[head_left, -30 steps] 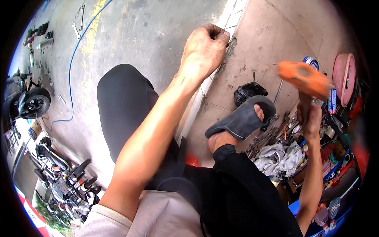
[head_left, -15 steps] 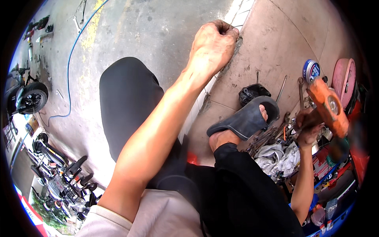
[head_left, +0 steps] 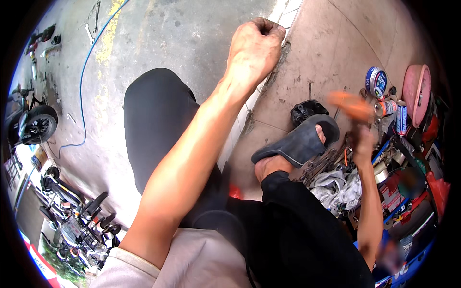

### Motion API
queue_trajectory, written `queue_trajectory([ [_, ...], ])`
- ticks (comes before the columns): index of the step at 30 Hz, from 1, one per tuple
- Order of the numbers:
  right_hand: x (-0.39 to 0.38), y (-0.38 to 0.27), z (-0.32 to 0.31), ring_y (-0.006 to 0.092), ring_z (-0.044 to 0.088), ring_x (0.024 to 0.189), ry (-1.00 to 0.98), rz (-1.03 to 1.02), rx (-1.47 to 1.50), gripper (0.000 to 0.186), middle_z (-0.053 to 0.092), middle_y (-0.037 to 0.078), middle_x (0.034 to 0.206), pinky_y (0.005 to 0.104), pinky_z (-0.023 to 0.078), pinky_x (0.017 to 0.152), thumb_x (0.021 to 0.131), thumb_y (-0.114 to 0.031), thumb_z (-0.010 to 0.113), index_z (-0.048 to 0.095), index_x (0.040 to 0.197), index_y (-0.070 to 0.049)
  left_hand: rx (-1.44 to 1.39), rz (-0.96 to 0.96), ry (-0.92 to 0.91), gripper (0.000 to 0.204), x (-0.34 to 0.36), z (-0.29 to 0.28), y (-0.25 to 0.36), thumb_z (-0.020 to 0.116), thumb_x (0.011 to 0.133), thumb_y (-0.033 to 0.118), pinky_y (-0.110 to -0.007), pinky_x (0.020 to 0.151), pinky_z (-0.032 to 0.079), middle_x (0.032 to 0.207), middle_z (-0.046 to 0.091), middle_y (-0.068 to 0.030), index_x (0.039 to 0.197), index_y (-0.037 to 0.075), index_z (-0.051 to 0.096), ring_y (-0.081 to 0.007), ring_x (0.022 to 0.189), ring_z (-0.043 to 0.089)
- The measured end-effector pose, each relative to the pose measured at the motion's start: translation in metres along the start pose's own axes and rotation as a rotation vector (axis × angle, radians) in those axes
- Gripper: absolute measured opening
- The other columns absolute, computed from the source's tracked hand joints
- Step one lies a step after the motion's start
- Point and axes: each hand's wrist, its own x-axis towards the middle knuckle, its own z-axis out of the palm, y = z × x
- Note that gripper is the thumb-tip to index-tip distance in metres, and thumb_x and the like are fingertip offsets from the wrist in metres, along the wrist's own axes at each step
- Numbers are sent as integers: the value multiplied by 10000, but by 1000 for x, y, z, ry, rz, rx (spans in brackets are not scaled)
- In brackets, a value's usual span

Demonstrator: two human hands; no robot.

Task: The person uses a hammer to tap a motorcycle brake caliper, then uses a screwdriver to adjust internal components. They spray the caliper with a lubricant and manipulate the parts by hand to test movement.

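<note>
My left hand (head_left: 254,48) is closed in a fist above the white tile edging (head_left: 289,19), near the broken border of the floor. Its curled fingers hide whatever they may hold. On the right, my right hand (head_left: 363,146) grips a hammer (head_left: 352,105) with an orange head, blurred by motion. The hammer head is up and to the left of that hand, over the brownish floor. Between the two hands, a black mechanical part (head_left: 305,111) rests on the floor, just beyond my sandalled foot (head_left: 300,141).
Wrenches, a grey rag (head_left: 336,189) and other tools crowd the floor at right. A round blue tin (head_left: 376,81), two cans and a pink rounded container (head_left: 416,96) stand behind them. A blue hose (head_left: 82,91) crosses the concrete at left, with bikes (head_left: 79,225) beyond.
The hammer has swung left and away from me with my right hand, uncovering the cans. My left hand has shifted slightly up and left, still closed.
</note>
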Motion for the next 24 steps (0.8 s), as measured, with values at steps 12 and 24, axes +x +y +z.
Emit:
queue_trajectory([
  [12,1,-19,21,344,492,554,158,-63,-28,629,564,193,714,434,415,552,1116,-502,365,583,843,22,-46,63,105,382,4,3,-11,670,950,283,-402,927,554,978,770,-224,1111,-56,738,-324,964,746],
  [24,-10,-25,13,177,521,569,-5,37,179,688,525,85,686,333,362,492,1088,-613,344,573,848,-11,-14,14,55,405,-9,-1,-1,642,1025,264,-354,958,556,1151,754,-161,1264,-58,692,-228,1051,715],
])
